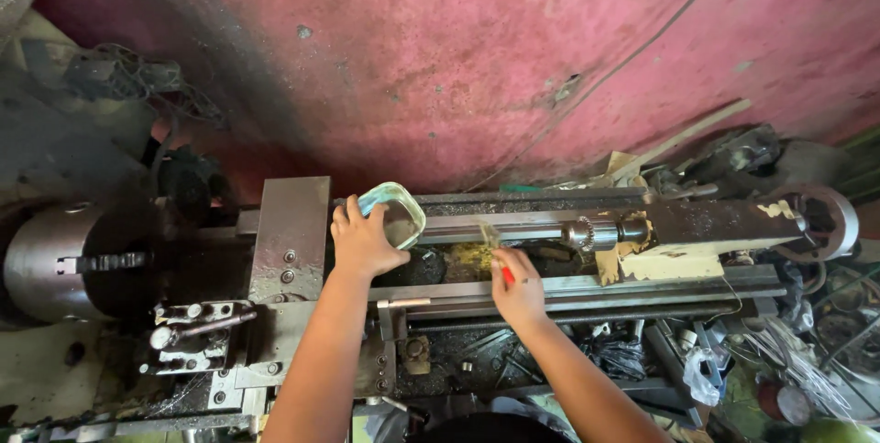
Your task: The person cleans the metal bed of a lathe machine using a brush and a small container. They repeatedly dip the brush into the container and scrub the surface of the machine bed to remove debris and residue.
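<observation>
I look down on a metal lathe (568, 287). My left hand (362, 241) grips a small rounded container with a pale green rim (396, 208), tilted over the lathe bed beside the grey carriage plate (291, 237). My right hand (516, 289) holds a small brush with a red handle (500, 260); its bristles point up toward yellowish chips (469, 255) lying in the bed gap. The drill chuck of the tailstock (596, 232) sits just right of the brush.
The lathe chuck (69, 264) is at far left, the tool post (188, 338) below it. A handwheel (830, 218) ends the tailstock at right. A stained pink wall (458, 49) rises behind. Scrap, wires and plastic bags (706, 374) crowd the lower right.
</observation>
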